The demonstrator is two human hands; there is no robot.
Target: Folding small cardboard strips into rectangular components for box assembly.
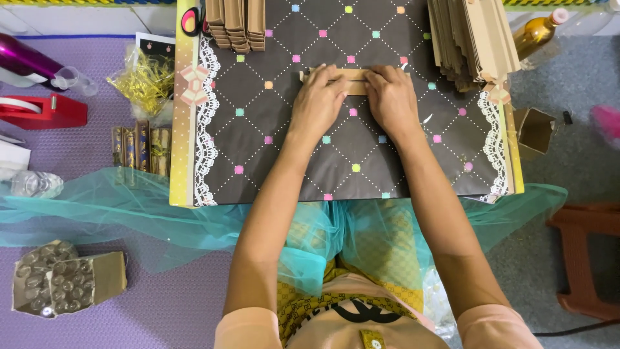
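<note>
Cardboard strip (349, 79) mid-board (258, 129), edges distant.

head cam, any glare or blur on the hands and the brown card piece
Head view: even, soft light; left hand and right hand sharp, pressing the brown card strip, only faint shadows beneath; glare only on the purple bottle; pink thing at the right edge is blurred; edges slightly bowed by the wide lens.
</note>
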